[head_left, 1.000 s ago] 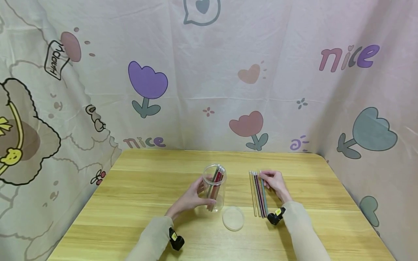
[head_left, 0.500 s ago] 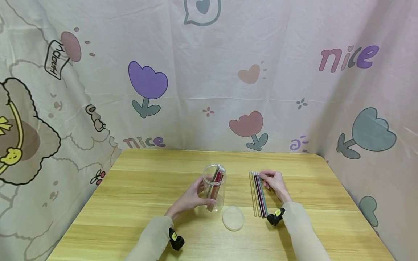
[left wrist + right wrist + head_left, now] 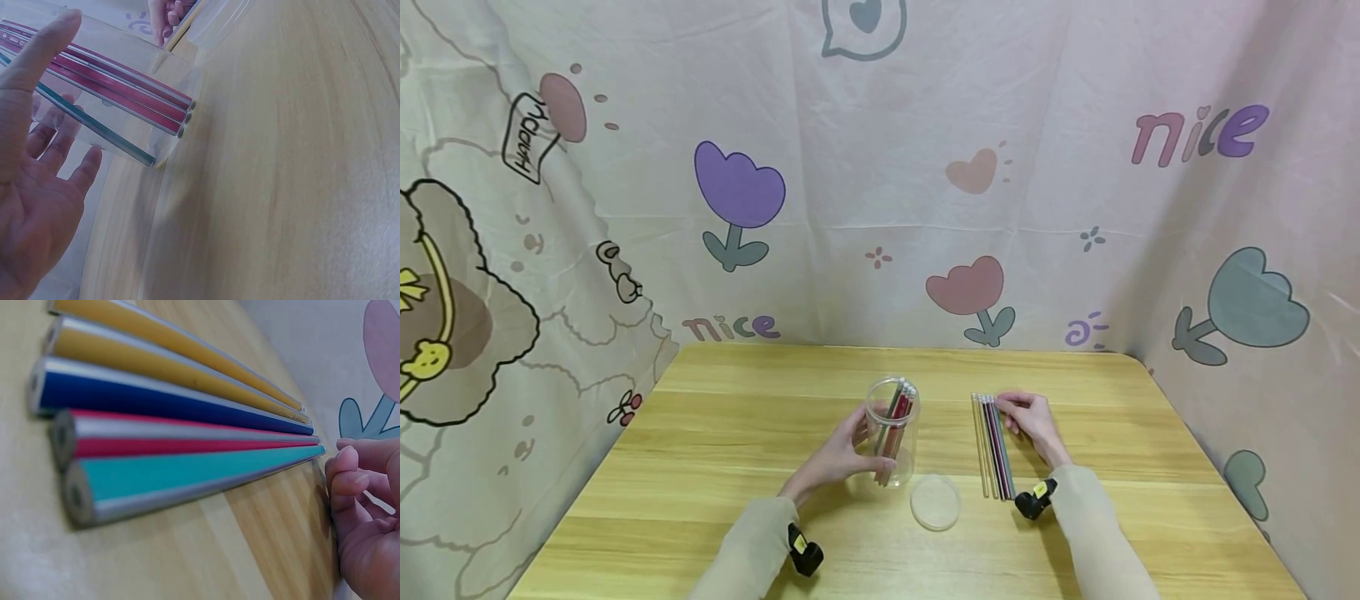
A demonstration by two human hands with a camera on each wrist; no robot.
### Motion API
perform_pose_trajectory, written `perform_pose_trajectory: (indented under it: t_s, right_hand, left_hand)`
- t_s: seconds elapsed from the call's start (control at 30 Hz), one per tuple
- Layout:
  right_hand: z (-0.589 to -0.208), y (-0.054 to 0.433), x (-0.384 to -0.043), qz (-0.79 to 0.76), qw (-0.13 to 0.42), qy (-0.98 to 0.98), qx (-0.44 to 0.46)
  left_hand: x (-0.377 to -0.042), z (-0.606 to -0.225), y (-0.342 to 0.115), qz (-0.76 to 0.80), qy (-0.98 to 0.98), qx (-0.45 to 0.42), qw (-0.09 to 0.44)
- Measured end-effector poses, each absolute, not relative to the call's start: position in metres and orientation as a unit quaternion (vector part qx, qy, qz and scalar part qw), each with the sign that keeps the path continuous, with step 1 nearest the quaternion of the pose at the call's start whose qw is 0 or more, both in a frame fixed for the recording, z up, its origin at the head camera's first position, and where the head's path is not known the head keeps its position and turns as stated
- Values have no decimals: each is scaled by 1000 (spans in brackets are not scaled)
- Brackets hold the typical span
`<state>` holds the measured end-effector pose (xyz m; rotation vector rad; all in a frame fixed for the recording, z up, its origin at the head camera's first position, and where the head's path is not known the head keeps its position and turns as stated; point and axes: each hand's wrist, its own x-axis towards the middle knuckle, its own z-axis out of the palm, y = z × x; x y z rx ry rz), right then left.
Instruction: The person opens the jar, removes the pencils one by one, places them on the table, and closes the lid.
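Observation:
My left hand (image 3: 842, 452) holds a clear jar (image 3: 907, 467) upright, its thumb across the near side and its fingers behind. Several red pencils (image 3: 122, 87) and a green pencil (image 3: 94, 125) lean inside it. To the right lies a row of loose pencils (image 3: 175, 403), side by side: two yellow, one dark blue, one red and one teal. My right hand (image 3: 1032, 421) rests on the table at the far end of the teal pencil (image 3: 200, 475). Its fingers are loosely bent, the tips right beside that end and nothing between them in the right wrist view.
A round clear lid (image 3: 936, 502) lies flat on the wooden table (image 3: 737, 417), in front of the jar and left of the pencil row. Behind the table hangs a printed cloth (image 3: 865, 167). Black cameras (image 3: 806, 552) are strapped to both wrists.
The teal pencil's far end has shifted left against the row, the right fingertips moving slightly with it. Since half a second ago almost nothing has moved. The left hand and jar stay put.

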<state>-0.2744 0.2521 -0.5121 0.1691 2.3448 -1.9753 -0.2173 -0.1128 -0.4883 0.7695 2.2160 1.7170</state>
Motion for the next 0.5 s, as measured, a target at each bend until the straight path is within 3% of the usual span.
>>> perform_pose_trajectory:
  t_s: [0.5]
  right_hand:
    - [-505, 254, -270, -675, 26, 736, 57]
  left_hand:
    - [-217, -487, -113, 588, 754, 269, 116]
